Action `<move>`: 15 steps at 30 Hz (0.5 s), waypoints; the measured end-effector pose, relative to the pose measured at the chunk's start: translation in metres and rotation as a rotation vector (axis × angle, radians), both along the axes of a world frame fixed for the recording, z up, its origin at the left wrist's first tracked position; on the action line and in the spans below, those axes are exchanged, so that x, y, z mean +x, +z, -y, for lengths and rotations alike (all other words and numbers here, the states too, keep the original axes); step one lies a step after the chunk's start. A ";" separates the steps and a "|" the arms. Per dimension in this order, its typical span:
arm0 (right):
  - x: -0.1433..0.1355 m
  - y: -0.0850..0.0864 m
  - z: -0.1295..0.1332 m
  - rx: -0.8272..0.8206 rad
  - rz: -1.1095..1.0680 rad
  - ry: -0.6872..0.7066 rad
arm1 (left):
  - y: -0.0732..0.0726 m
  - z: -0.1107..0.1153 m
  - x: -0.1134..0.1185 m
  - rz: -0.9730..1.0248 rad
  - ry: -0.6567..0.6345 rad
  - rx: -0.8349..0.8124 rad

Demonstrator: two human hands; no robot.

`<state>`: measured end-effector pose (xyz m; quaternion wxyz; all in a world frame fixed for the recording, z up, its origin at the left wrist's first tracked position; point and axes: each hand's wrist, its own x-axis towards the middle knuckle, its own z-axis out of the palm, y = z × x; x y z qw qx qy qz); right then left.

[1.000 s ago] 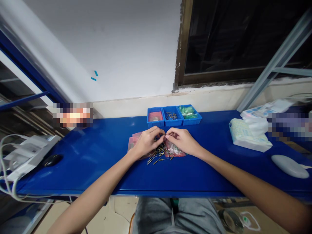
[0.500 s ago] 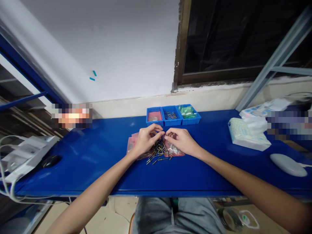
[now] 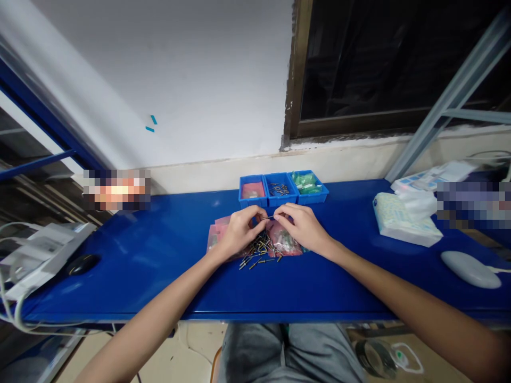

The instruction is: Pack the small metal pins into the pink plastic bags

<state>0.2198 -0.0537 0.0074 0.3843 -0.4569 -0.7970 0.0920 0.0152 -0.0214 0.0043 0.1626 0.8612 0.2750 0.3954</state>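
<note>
Rivet [image 3: 270,217] up in the fingers, slim and metallic, bridging the small gap between two hands over the desk [image 3: 159,266]! Left hand [image 3: 242,229] has thumb and forefinger closed at one end, right hand [image 3: 301,226] pinches the other, so each grip is pressed together on that one thin piece. Knuckles arched on both sides, and right beneath them, what a jumble: a loose rivet pile [image 3: 259,247], shafts crossing every which way, a few lying out on bare blue at the near side. Pink bag [image 3: 214,235] on the left, partly hidden by the hand; second pink bag [image 3: 285,244] on the right, its pale contents too blurred to name. Back by the wall, three bins in a row: left bin [image 3: 253,202] with pink packaging, middle bin [image 3: 282,201] with scattered metal pins, right bin [image 3: 313,199] heaped with green packaging. Out wide right, a tissue pack [image 3: 403,226]; far left, well apart from the action, a black computer mouse [image 3: 83,264].
</note>
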 end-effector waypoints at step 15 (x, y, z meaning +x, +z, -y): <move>-0.007 -0.008 0.001 -0.266 -0.210 0.114 | 0.000 -0.002 -0.002 -0.088 -0.045 0.128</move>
